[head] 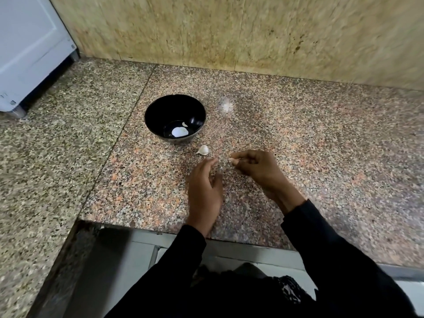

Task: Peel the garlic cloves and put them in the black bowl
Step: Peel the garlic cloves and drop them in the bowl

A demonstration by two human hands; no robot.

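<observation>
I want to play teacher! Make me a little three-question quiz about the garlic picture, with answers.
1. True or false: the black bowl already has something white inside.
2. Which hand pinches a garlic clove in its fingers: A) left hand, B) right hand?
3. Fill in: a loose garlic clove lies on the counter, between the bowl and the ____.

Key: 1 true; 2 B; 3 hands.

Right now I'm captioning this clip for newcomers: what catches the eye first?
The black bowl stands mid-counter with a white peeled clove inside. Just in front of it an unpeeled clove lies on the granite, and nearer still the right hand pinches a small white piece beside the left hand.
</observation>
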